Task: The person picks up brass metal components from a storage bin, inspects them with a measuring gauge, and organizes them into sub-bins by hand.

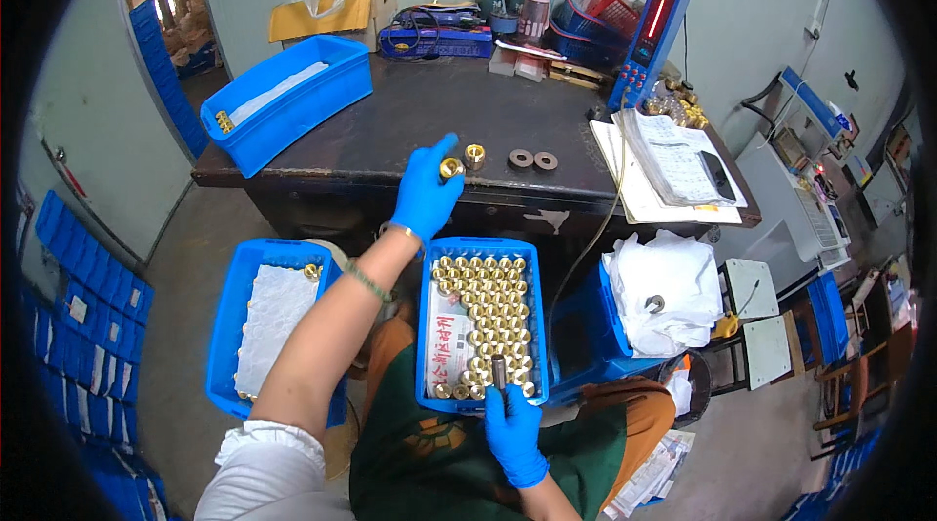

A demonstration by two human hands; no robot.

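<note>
Two hands (426, 197) hold one brass fitting (450, 169) and one metal rod (499, 371).

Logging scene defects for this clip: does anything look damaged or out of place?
A pale, ragged patch on the front of the desk breaks its dark surface, perhaps torn paper or chipped paint. No fittings look spilled.

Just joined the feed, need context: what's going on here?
The gloved left hand holds a brass-coloured fitting at the front of the dark desk, near another fitting standing there. The gloved right hand holds a dark metal cylinder over the middle blue bin, where rows of similar fittings leave some paper bare on the left.
</note>
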